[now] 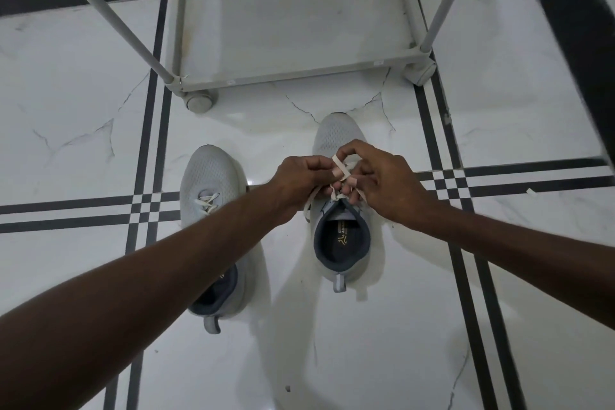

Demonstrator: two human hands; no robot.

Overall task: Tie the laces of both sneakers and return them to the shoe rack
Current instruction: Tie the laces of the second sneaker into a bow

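Fingers of both hands pinched on the flat, limp laces of the right sneaker, on the floor before the shoe rack; likely light, best lifted by the heel collar.

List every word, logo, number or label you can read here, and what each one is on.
"AD…": gold print on the insole of the right sneaker, cut off and blurred, beside a gold logo mark.
Left sneaker: a trace of gold print at the collar, unreadable.
Shoe rack: two small stickers on the front rail, too small to read.
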